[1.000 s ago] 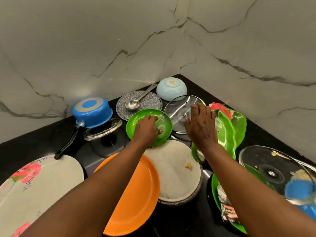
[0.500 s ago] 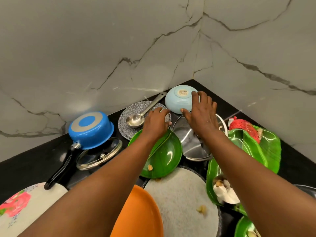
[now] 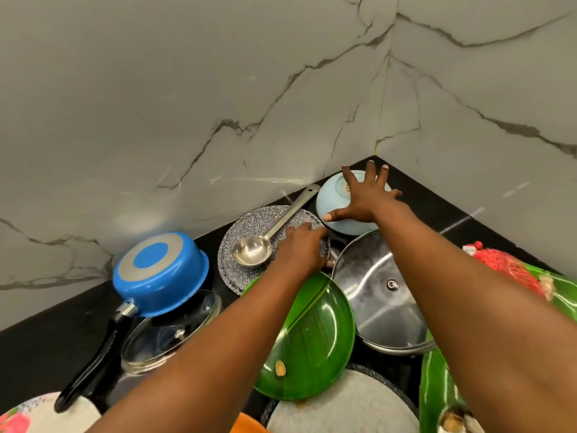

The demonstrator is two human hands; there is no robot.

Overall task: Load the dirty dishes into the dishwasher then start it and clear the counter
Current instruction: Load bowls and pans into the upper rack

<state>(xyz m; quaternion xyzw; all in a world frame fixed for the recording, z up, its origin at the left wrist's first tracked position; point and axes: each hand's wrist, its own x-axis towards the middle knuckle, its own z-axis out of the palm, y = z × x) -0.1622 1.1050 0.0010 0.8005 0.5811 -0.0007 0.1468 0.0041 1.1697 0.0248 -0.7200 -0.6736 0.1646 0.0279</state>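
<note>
Dirty dishes crowd a black counter corner (image 3: 437, 214). My right hand (image 3: 365, 198) lies spread over an upturned light blue bowl (image 3: 331, 195) at the very back, thumb against its side. My left hand (image 3: 301, 248) holds the right edge of a grey speckled plate (image 3: 246, 223), fingers on top and thumb below. A steel ladle (image 3: 249, 252) lies on that plate just left of the hand. A green plate (image 3: 312, 339) with a food scrap sits under my left forearm. Beside it is a steel-rimmed glass lid (image 3: 374, 295).
An upturned blue saucepan (image 3: 159, 270) with a black handle and a small glass lid (image 3: 168, 335) sit at left. Near me are a grey plate (image 3: 343, 407), an orange plate (image 3: 246, 426) and a floral plate (image 3: 31, 417). Green leaf trays (image 3: 437, 385) and red mesh (image 3: 505, 267) lie right. Marble walls close the corner.
Both hands reached farther back. My left hand left the green plate and took the speckled plate's edge. My right hand moved from the glass lid onto the light blue bowl.
</note>
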